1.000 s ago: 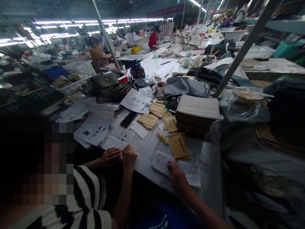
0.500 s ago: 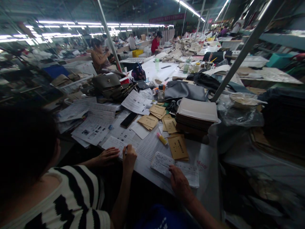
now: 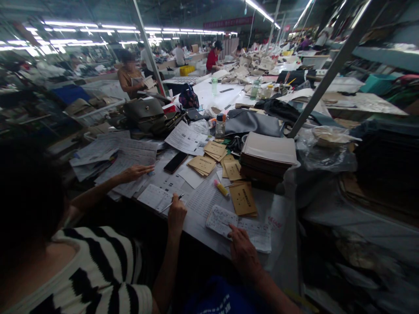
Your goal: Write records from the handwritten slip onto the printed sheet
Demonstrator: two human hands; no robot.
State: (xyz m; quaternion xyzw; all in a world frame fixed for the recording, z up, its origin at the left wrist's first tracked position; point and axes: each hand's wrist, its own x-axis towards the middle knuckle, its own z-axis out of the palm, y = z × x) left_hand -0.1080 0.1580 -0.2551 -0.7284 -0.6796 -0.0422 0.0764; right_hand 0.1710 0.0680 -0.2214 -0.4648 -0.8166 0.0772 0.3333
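My right hand (image 3: 242,249) lies at the table's near edge, fingers stretched out and resting on a small handwritten sheet (image 3: 222,220). Nothing is in it. My left hand is out of view. Just beyond the sheet lie a brown envelope (image 3: 242,199) and a yellow-and-pink marker (image 3: 221,188). To my left sits a person in a striped top (image 3: 98,270). One of that person's hands (image 3: 176,213) holds a pen over a printed form (image 3: 153,196); the other (image 3: 134,172) reaches out onto a spread of papers.
More brown envelopes (image 3: 203,165), a black phone (image 3: 175,162), printed sheets (image 3: 186,137) and a stack of flat boards (image 3: 270,152) cover the table. Bags (image 3: 145,114) and a bottle (image 3: 221,126) stand behind. A slanted metal post (image 3: 322,80) rises at right. Other workers stand far back.
The striped-top person's free hand moved away from the pen hand, out to the papers farther left. The view shifted slightly. My right hand stayed on the handwritten sheet.
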